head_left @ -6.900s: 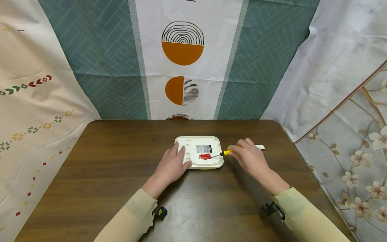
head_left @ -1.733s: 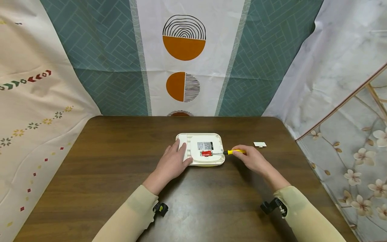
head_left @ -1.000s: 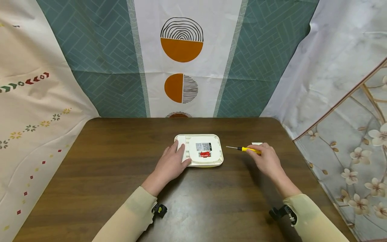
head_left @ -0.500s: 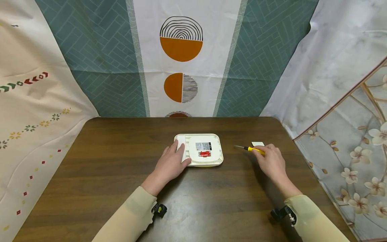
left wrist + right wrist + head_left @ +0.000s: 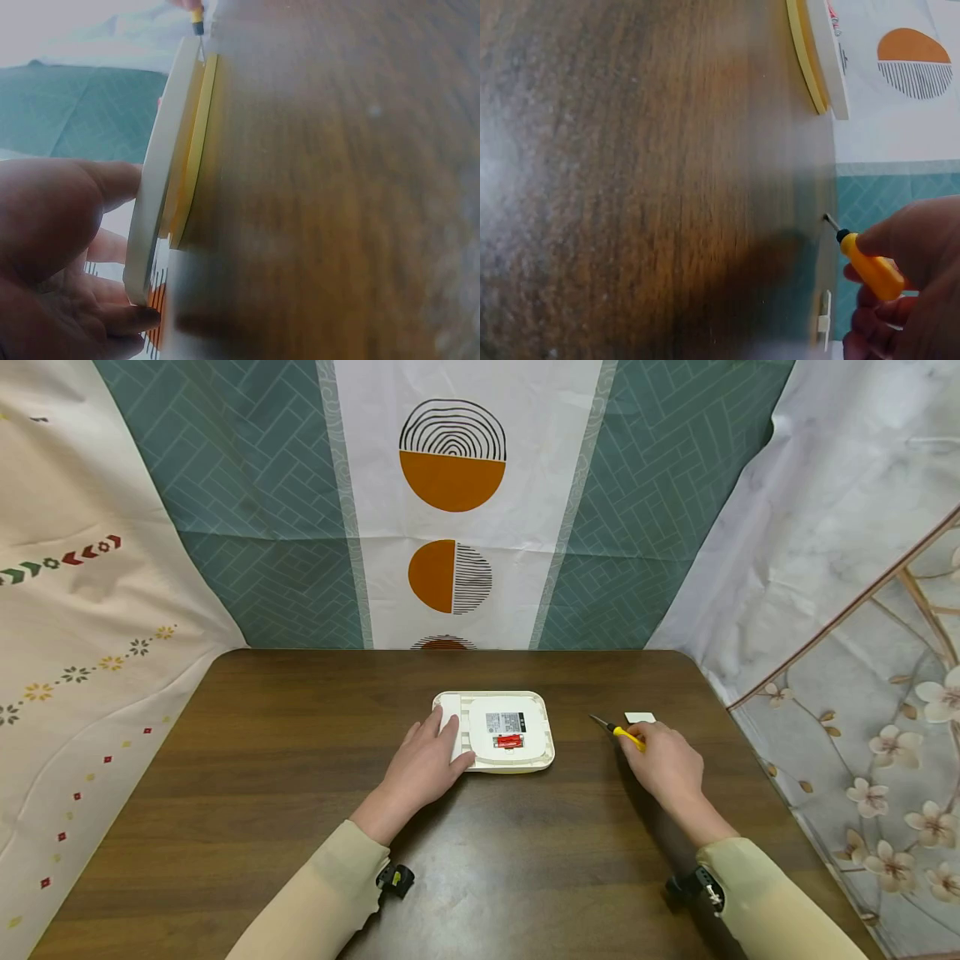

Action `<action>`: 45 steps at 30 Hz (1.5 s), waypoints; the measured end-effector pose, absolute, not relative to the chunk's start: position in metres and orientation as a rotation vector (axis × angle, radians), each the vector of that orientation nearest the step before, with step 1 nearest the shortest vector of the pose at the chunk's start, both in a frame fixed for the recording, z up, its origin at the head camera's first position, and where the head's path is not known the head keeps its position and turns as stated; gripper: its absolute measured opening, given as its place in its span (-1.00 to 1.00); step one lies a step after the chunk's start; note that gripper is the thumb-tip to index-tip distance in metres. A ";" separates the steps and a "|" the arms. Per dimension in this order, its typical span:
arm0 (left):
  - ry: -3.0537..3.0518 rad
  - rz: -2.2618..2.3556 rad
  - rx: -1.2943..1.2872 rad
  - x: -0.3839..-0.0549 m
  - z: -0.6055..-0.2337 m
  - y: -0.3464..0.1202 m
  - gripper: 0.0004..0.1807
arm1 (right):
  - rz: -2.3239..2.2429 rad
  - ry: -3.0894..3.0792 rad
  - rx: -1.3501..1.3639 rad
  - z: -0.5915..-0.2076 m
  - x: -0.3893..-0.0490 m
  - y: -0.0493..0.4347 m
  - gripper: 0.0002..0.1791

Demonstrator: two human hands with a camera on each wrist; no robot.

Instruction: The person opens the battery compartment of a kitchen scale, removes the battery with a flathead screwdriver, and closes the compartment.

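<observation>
- left hand [image 5: 422, 770]: its fingers lay spread over the left end of the white box [image 5: 536, 739], with the thumb at the near edge.
- white box: it lay on the table [image 5: 300, 760] near the middle of the head frame; the left wrist view showed a yellow base [image 5: 199, 150] beneath it.
- red battery [image 5: 508, 741]: it sat in a slot in the box, below the printed label [image 5: 506, 722].
- right hand [image 5: 666, 762]: it pinched the yellow handle of the screwdriver [image 5: 628, 737], right of centre, with the tip aimed toward the upper left, well apart from the battery.
- small white piece [image 5: 639, 717]: it lay just beyond the right hand; contact could not be told.
- risk: a sideways sweep of the right hand could have knocked that piece away.
- risk: a loose pinch could have let the screwdriver drop and mark the table.
- risk: uneven left-hand pressure could have tipped the box on its narrower base.
</observation>
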State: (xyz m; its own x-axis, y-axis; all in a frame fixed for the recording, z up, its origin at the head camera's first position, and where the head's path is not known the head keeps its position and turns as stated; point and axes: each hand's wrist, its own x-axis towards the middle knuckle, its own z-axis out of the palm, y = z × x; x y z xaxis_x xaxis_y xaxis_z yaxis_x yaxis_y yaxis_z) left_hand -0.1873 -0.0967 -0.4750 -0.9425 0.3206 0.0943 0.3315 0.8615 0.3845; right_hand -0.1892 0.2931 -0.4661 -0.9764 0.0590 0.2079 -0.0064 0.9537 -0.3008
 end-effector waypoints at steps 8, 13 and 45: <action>-2.996 -0.618 -0.534 -0.188 -0.476 -0.097 -0.18 | 0.382 -3.026 -0.050 -0.468 -0.192 0.287 -0.69; -2.996 -0.614 -0.533 -0.187 -0.476 -0.097 -0.18 | 0.353 -3.052 -0.053 -0.469 -0.193 0.285 -0.66; -3.013 -0.566 -0.509 -0.186 -0.474 -0.097 -0.18 | 0.335 -2.811 0.386 -0.456 -0.210 0.247 -0.55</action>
